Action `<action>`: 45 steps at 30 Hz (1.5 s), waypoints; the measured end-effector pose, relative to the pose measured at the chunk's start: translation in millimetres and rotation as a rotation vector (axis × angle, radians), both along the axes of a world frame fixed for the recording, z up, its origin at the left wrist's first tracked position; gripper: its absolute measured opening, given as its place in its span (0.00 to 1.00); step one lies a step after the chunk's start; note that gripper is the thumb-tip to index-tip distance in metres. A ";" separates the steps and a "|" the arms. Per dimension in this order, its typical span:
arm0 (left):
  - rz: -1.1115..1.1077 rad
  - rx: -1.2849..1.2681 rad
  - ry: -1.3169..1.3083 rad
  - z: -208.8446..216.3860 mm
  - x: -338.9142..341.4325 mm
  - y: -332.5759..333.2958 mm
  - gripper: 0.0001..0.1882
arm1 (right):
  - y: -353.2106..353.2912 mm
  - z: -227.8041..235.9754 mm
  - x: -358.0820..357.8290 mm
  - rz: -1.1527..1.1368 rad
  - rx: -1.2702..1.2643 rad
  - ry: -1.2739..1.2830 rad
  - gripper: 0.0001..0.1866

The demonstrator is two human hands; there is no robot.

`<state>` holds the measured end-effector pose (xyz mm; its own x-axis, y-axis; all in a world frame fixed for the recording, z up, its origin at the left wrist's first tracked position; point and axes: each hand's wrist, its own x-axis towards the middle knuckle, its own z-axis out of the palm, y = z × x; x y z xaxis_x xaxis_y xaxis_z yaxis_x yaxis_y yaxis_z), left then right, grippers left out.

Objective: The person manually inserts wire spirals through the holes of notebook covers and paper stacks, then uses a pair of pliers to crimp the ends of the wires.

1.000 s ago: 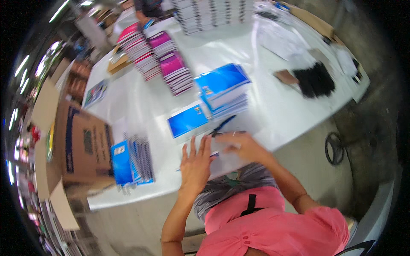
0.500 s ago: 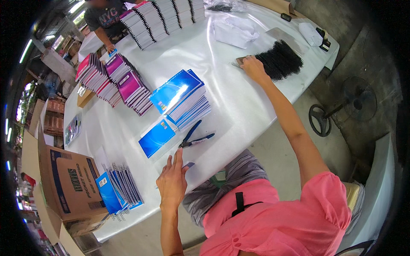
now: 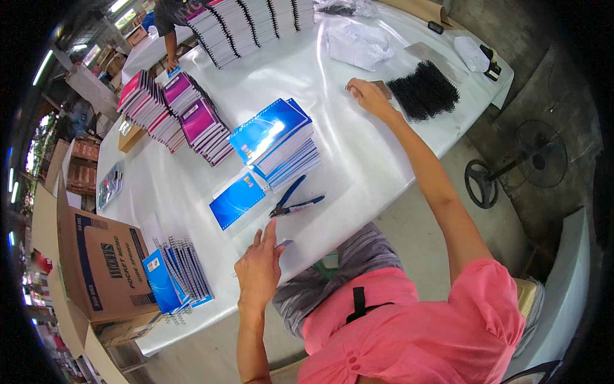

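Observation:
My left hand (image 3: 259, 264) rests at the table's near edge with its fingers stretched out. A small bluish piece (image 3: 285, 243) shows beside its thumb; its kind is unclear. Just beyond the fingertips lie cutting pliers (image 3: 294, 201) with blue handles, jaws toward my hand. A blue punched cover (image 3: 238, 201) lies flat left of them, in front of a stack of blue-covered pads (image 3: 272, 136). Reaching far right, my right hand (image 3: 371, 97) has its fingers bent and pinched together; what they hold, if anything, cannot be made out. Beside it sits a pile of black spiral coils (image 3: 425, 91).
Pink and purple notebooks (image 3: 198, 121) stand stacked at the left, with tall spiral-bound stacks (image 3: 249, 29) behind. An open carton (image 3: 109, 269) is near left, beside blue spiral notebooks (image 3: 176, 272). A wrapped white bundle (image 3: 361, 48) lies far right. A co-worker's hand (image 3: 171, 64) is across the table.
My right hand has drawn slightly left, away from the black coils, and its fingers have turned up. My left hand has stayed nearly in place. The view has shifted a little.

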<state>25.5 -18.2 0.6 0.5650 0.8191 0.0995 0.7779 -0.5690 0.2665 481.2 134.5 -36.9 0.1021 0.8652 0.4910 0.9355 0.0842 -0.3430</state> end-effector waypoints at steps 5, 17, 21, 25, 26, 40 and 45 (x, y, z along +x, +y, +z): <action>0.052 -0.020 -0.004 -1.0 -4.5 7.0 0.31 | -44.3 43.9 -70.9 0.404 0.026 0.297 0.08; 0.013 -0.001 -0.019 3.9 5.2 9.6 0.30 | -145.0 13.5 -241.4 0.663 -0.236 0.663 0.11; 0.001 0.065 -0.040 -3.6 1.4 10.8 0.30 | -140.5 10.9 -242.2 0.701 -0.245 0.682 0.11; -0.006 0.061 -0.041 -2.7 3.2 10.7 0.30 | -139.5 10.8 -237.2 0.784 -0.327 0.759 0.11; 0.002 0.050 -0.032 -1.6 4.2 10.5 0.30 | -138.7 10.8 -235.5 0.783 -0.327 0.759 0.11; -0.033 0.028 -0.105 -0.9 7.0 6.1 0.29 | -153.7 27.8 -244.4 0.722 -0.143 0.114 0.12; -0.056 -0.199 0.136 12.8 8.8 8.7 0.28 | -149.0 34.7 -233.6 0.802 -0.460 0.179 0.09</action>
<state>34.3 -9.4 13.4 0.6074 0.7819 -0.1404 0.7830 -0.5592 0.2724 247.6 -14.5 -2.2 -0.5672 0.8150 0.1185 0.5870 0.5010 -0.6360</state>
